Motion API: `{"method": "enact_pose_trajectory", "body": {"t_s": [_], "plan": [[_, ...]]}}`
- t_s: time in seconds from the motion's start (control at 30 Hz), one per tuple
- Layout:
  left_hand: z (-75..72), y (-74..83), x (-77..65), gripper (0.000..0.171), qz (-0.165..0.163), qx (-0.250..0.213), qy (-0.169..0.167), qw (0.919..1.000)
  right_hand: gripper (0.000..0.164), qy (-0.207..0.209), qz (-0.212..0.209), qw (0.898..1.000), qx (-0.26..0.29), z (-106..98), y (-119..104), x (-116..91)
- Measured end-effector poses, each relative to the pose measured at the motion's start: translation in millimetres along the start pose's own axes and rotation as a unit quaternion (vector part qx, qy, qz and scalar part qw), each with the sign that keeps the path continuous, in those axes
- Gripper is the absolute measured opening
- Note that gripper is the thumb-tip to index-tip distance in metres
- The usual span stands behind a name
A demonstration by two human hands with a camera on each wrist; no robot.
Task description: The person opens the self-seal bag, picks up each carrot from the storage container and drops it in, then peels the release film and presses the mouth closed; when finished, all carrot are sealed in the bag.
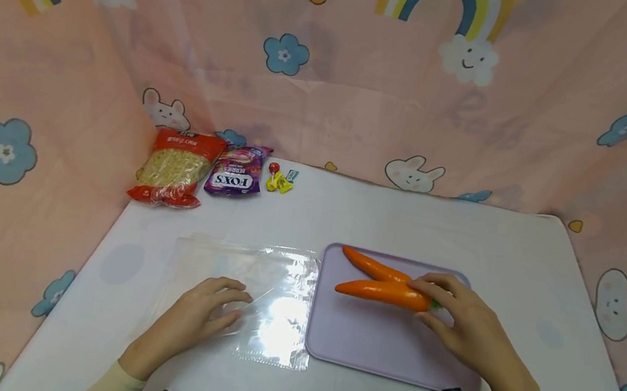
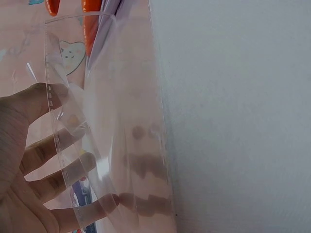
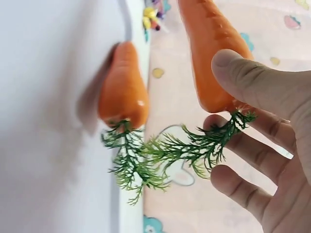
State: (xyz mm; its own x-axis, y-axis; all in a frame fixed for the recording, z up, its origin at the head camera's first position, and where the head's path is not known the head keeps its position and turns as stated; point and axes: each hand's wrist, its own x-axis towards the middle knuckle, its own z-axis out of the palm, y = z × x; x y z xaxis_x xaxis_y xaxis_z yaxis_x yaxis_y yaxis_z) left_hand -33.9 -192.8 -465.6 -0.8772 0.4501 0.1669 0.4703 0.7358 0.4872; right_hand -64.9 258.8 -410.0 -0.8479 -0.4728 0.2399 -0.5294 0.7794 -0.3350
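Two orange toy carrots with green tops lie on a lilac board [image 1: 383, 347]. My right hand [image 1: 437, 297] grips the nearer carrot [image 1: 378, 291] at its leafy end. In the right wrist view my thumb and fingers [image 3: 243, 92] curl round that carrot [image 3: 209, 53], which is raised off the board. The other carrot [image 3: 124, 90] lies flat; it is the farther one [image 1: 372, 266] in the head view. To the left a clear plastic bag [image 1: 245, 295] lies flat. My left hand [image 1: 218, 304] rests on it with nearly straight fingers [image 2: 53, 179], and a layer of the bag [image 2: 126, 121] curls up against them.
At the back left of the white table [image 1: 523, 260] lie a red noodle packet [image 1: 176, 167], a purple FOX'S sweets bag [image 1: 234, 173] and a lollipop with small yellow sweets [image 1: 278, 178]. A pink patterned cloth [image 1: 327, 80] walls in the back and both sides.
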Motion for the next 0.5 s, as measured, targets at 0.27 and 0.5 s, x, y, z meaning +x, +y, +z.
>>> {"method": "enact_pose_trajectory", "body": {"t_s": [0.27,0.5], "plan": [[-0.8,-0.4,-0.8,0.033,0.0,-0.003,0.0,1.0,0.062,-0.003,-0.006,1.0,0.015,-12.3,-9.9,4.1],[-1.7,-0.5,-1.1,0.033,0.0,-0.002,0.001,1.0,0.065,0.006,-0.019,1.0,0.02,-21.8,-14.8,6.7]]}}
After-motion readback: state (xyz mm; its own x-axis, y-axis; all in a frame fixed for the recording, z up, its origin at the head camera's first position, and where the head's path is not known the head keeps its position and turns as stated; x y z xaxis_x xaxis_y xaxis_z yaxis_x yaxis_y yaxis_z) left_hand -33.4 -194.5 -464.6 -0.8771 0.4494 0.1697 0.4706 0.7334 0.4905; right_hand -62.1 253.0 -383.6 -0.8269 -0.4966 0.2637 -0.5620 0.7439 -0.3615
